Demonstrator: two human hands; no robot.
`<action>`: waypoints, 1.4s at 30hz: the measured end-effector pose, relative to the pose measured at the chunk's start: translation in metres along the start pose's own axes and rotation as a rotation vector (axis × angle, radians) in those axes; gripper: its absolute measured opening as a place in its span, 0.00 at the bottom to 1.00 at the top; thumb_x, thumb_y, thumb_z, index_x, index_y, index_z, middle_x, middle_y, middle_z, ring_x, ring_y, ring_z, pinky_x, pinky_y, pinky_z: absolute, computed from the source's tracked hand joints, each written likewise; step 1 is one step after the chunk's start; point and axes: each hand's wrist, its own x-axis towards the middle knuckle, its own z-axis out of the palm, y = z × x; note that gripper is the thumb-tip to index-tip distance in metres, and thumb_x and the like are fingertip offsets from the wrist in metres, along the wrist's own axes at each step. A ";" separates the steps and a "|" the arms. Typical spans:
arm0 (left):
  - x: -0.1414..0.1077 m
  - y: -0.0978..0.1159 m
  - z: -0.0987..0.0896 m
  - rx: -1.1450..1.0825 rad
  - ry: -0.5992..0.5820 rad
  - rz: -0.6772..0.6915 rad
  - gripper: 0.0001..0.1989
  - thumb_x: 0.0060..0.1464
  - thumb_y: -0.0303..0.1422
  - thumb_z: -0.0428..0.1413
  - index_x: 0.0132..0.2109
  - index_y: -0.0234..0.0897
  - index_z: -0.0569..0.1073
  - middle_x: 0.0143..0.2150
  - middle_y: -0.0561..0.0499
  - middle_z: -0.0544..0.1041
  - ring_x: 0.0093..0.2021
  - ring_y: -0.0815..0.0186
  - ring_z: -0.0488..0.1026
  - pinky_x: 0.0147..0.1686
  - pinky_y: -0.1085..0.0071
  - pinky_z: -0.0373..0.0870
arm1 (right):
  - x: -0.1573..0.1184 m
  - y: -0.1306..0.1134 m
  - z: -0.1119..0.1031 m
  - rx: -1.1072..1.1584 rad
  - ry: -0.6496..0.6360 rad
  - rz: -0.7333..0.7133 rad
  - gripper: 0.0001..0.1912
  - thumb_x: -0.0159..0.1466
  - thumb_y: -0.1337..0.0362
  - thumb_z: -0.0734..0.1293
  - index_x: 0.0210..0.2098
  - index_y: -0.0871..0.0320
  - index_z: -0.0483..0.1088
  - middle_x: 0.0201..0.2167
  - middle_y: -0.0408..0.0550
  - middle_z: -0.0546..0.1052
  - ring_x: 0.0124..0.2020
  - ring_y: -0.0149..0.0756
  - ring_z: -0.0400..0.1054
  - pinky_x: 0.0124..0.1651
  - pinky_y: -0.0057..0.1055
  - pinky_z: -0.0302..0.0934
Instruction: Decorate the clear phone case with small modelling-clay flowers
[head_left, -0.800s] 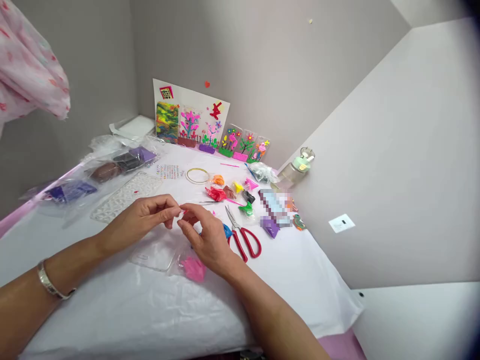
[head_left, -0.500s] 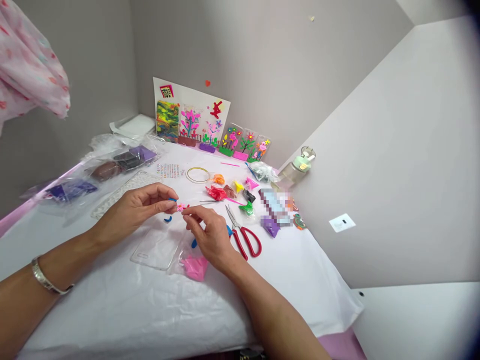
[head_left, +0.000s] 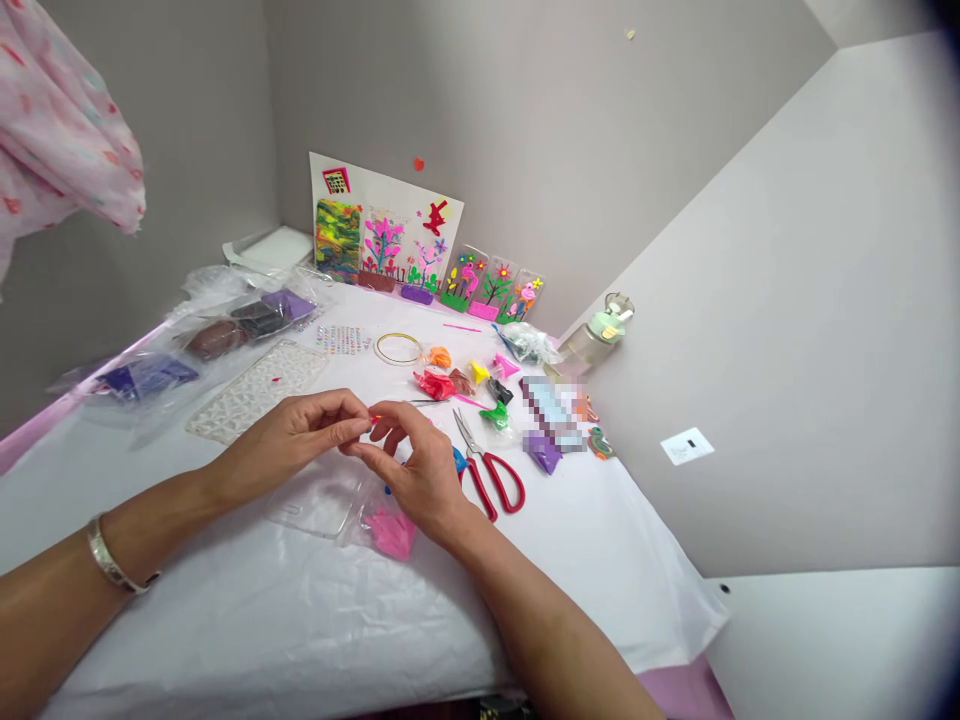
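nearest on the white-covered worktop (head_left: 300,630), a bag with a pink lump (head_left: 391,533) lies beside a see-through plastic case (head_left: 316,512), partly hidden below the hands. the left hand (head_left: 300,435) pinches a tiny red piece (head_left: 375,421), mostly covered; the right hand (head_left: 416,465) meets it at the fingertips, but whether it grips too i cannot tell. the step looks like fine fingertip shaping or joining; the next move calls for a light touch. red-handled scissors (head_left: 487,470) lie partly open by the right hand, crowding that side with small coloured bags (head_left: 495,417). farther left is a bumpy white sheet (head_left: 255,390); beyond, decorated panels (head_left: 337,240) lean at the wall.
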 end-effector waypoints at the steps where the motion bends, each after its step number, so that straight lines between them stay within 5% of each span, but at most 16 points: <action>1: 0.001 0.000 0.000 -0.018 0.000 -0.002 0.15 0.67 0.50 0.62 0.41 0.43 0.82 0.37 0.54 0.82 0.39 0.63 0.79 0.41 0.71 0.74 | 0.000 0.000 0.000 0.002 0.000 0.003 0.16 0.71 0.59 0.78 0.55 0.55 0.76 0.41 0.46 0.83 0.33 0.33 0.76 0.39 0.32 0.71; 12: 0.004 -0.007 -0.005 -0.112 0.071 0.007 0.10 0.64 0.44 0.66 0.46 0.45 0.84 0.41 0.53 0.84 0.41 0.62 0.81 0.44 0.68 0.78 | -0.001 0.000 0.002 -0.084 0.095 -0.101 0.13 0.75 0.60 0.74 0.56 0.56 0.75 0.41 0.47 0.83 0.31 0.33 0.76 0.40 0.34 0.72; 32: 0.007 -0.007 -0.011 -0.093 -0.068 -0.043 0.12 0.65 0.44 0.64 0.46 0.42 0.86 0.43 0.50 0.86 0.43 0.60 0.82 0.47 0.66 0.80 | -0.001 0.000 -0.003 -0.349 -0.070 -0.185 0.17 0.80 0.62 0.68 0.66 0.49 0.78 0.45 0.50 0.82 0.45 0.40 0.77 0.51 0.37 0.72; 42: 0.009 -0.018 -0.014 -0.184 -0.128 -0.106 0.13 0.61 0.46 0.69 0.44 0.43 0.82 0.37 0.53 0.84 0.38 0.63 0.81 0.42 0.71 0.79 | -0.001 0.004 -0.003 -0.344 -0.046 -0.203 0.09 0.77 0.65 0.70 0.55 0.53 0.82 0.42 0.51 0.83 0.43 0.41 0.77 0.49 0.36 0.70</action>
